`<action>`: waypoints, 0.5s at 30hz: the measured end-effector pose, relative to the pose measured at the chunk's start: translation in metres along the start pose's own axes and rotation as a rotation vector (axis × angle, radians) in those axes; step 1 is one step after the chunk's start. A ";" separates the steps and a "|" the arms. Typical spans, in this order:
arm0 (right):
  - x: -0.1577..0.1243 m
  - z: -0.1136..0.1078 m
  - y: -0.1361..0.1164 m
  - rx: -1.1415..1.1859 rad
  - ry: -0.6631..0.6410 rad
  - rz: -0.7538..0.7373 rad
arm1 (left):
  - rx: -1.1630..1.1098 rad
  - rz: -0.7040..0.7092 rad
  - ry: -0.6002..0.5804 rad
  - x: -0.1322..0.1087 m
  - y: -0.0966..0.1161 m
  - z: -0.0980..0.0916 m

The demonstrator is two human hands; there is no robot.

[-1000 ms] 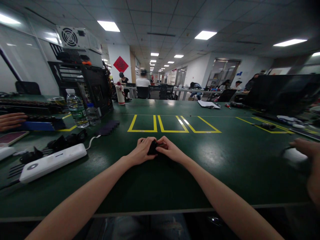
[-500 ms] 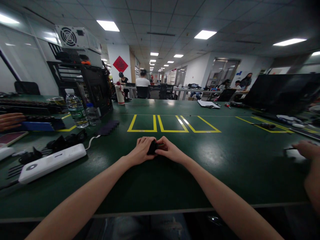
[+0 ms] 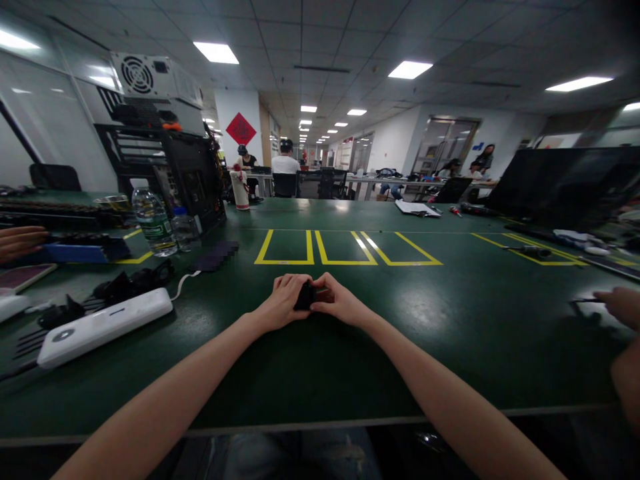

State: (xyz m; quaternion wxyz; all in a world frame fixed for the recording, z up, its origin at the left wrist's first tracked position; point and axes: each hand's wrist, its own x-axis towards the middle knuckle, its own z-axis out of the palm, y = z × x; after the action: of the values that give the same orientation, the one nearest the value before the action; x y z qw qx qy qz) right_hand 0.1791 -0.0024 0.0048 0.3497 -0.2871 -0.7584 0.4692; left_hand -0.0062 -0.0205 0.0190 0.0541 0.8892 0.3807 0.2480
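Both my hands meet at the middle of the green table (image 3: 320, 360), just in front of three yellow taped boxes (image 3: 345, 248). My left hand (image 3: 280, 303) and my right hand (image 3: 340, 303) are curled, fingers closed on a small black object (image 3: 305, 295) held between them. Most of that object is hidden by my fingers, so I cannot make out what it is.
A white power strip (image 3: 103, 325), black cables, two water bottles (image 3: 153, 220) and a black computer case (image 3: 190, 177) stand at the left. Another person's hand (image 3: 20, 241) rests far left; another's hand (image 3: 623, 305) is at the right edge. A dark monitor (image 3: 565, 187) stands back right.
My hands stay together on the black object, barely shifted. The other person's hand at the right edge has drawn back to the right.
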 end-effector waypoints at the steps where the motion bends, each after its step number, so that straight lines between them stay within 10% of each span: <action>1: -0.001 0.000 -0.001 -0.003 -0.002 0.002 | -0.001 -0.002 -0.001 0.000 0.000 0.000; 15: 0.002 0.002 0.002 0.008 0.038 0.000 | 0.001 0.010 0.029 0.001 -0.005 0.006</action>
State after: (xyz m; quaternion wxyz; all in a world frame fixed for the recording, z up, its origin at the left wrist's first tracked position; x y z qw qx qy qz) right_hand 0.1768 -0.0007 0.0027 0.3652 -0.2947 -0.7497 0.4666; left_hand -0.0060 -0.0162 0.0128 0.0468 0.8874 0.3770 0.2610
